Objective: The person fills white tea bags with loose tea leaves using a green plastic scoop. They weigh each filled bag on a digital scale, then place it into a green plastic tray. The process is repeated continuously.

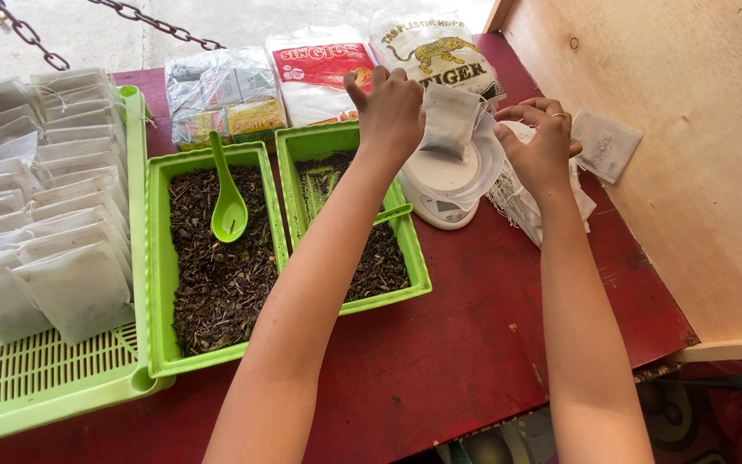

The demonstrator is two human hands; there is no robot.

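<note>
Dark red painted wood forms the flat tabletop, its surface scuffed and matte, bordered on the right by a pale plywood panel with visible grain. At far left sits a light green perforated plastic crate, its grid floor carrying overlapping rows of filled white fabric sachets, soft and slightly translucent. Beside it lie two rectangular light green plastic trays: the larger left tray holds dark, dry, crumbled leaf material and a smooth light green plastic spoon resting bowl-down toward the viewer; the right tray holds a thinner layer of the same material. Along the back edge stand three plastic-wrapped packages: a grey-silver bundle with a yellow-green lower panel, a white pack with a red label band, and a white pack with a yellow animal figure. A small round white plastic scale stands right of the trays, with a heap of white stringy empty sachets just beside it. One loose flat sachet lies against the plywood. The left hand and right hand together pinch a small translucent white sachet, partly filled with dark material, holding it directly above the scale platform. A gold ring sits on one right finger.
</note>
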